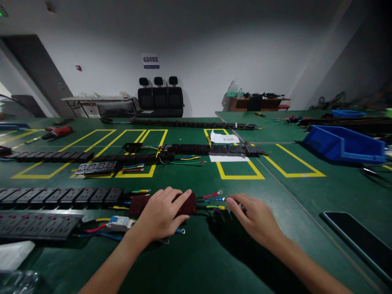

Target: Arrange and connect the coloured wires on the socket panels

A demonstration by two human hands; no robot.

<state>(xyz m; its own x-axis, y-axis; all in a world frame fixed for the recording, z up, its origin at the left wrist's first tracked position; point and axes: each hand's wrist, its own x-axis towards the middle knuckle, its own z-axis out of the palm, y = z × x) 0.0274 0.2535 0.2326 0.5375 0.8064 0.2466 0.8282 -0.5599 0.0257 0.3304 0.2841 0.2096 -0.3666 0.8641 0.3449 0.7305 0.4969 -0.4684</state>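
Observation:
A short dark red socket strip (191, 203) lies on the green table, with coloured wires leaving its right end. My left hand (163, 212) is laid over it, fingers across the top and thumb along the near side. My right hand (254, 216) pinches the ring-terminal end of a blue wire (214, 200) between thumb and forefinger. Beside that wire are a red wire (214, 194) and a yellow-green wire (214, 207), both with metal rings. Left of my left hand is a white-and-grey breaker (120, 223) on thick wires.
Long black socket strips (61, 197) stretch leftward, with more behind. A blue bin (346, 145) stands at the right, and a phone (358, 241) lies nearer. Yellow tape outlines (241, 177) mark the table. A red power tool (59, 131) lies far left.

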